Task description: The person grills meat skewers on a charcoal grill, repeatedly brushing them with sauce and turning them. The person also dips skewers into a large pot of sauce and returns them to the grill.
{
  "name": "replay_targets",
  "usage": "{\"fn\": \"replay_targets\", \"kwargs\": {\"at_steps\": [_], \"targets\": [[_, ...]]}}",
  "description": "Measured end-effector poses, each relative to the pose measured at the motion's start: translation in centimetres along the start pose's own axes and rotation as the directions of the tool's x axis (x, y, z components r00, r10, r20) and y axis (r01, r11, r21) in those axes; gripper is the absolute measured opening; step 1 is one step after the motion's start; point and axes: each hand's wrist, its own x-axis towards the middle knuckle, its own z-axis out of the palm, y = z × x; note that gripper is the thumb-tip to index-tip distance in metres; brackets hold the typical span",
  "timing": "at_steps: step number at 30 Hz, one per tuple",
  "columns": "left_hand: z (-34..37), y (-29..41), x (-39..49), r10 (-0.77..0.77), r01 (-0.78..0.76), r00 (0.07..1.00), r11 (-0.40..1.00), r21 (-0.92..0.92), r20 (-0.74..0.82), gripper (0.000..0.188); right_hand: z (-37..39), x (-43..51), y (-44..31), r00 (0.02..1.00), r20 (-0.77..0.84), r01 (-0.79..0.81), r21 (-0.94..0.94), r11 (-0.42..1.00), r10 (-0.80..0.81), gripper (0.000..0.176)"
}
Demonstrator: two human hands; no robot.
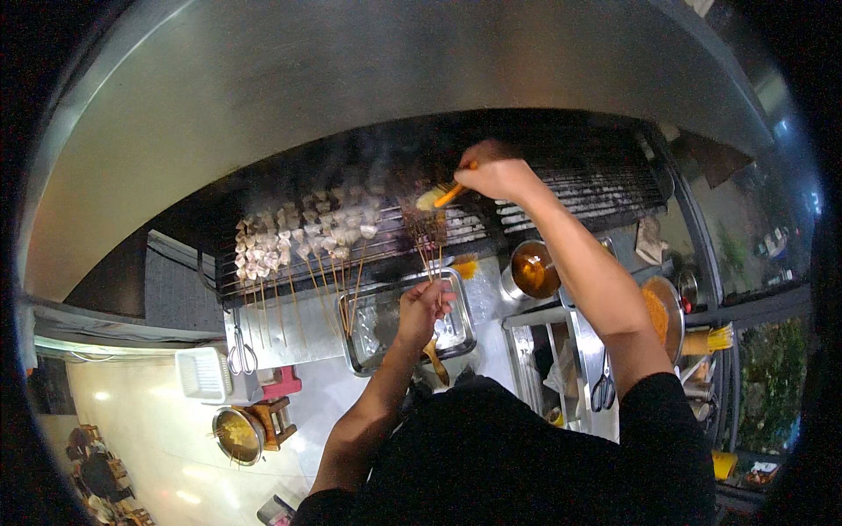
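My left hand [424,309] grips the wooden ends of several skewers [429,260], whose dark browned food lies over the charcoal grill [470,227]. My right hand [493,172], slightly blurred, is closed around the orange handle of a basting brush [437,197], with the bristles at the browned food. Left of these, several skewers of pale, whitish pieces [263,246] lie across the grill, their sticks pointing towards me. A rectangular metal tray [468,329] sits below my left hand. The steel pot [533,268] of orange-brown liquid stands to the right, near my right forearm.
A steel hood [408,59] hangs over the grill, and smoke rises. Scissors [242,355] lie at the left; black-handled scissors [602,392] are at the right. A bowl of orange-red seasoning [658,315] stands far right. A white plastic basket [204,376] and a bowl with skewers [238,435] are lower left.
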Motion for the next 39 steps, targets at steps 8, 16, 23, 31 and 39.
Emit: {"fn": "replay_targets", "kwargs": {"at_steps": [8, 16, 23, 31, 39], "targets": [[0.2, 0.0, -0.2, 0.052, -0.052, 0.999, 0.999, -0.010, 0.001, 0.021, 1.9, 6.8, -5.4, 0.989, 0.051, 0.140, -0.089, 0.986, -0.136, 0.030], [0.1, -0.7, 0.1, 0.112, -0.113, 0.991, 0.994, -0.008, -0.066, 0.019, 1.6, -3.4, -5.8, 0.984, 0.105, 0.161, -0.169, 0.972, -0.145, 0.022], [0.0, -0.3, 0.2, 0.022, -0.023, 0.997, 1.000, -0.020, -0.078, 0.018, 2.9, -10.9, -0.1, 0.907, -0.394, 0.236, 0.174, 0.956, -0.152, 0.020], [-0.9, 0.1, -0.8, -0.021, 0.021, 1.000, 0.996, -0.083, 0.006, 0.029, 2.6, -30.2, 14.0, 0.258, -0.239, 0.014, 0.970, 0.244, 0.936, 0.040], [-0.4, -1.2, -4.1, -0.074, 0.073, 0.996, 0.997, -0.026, -0.056, 0.033, 13.3, -34.6, 26.5, 0.227, 0.463, 0.291, 0.807, -0.513, 0.857, 0.049]]}}
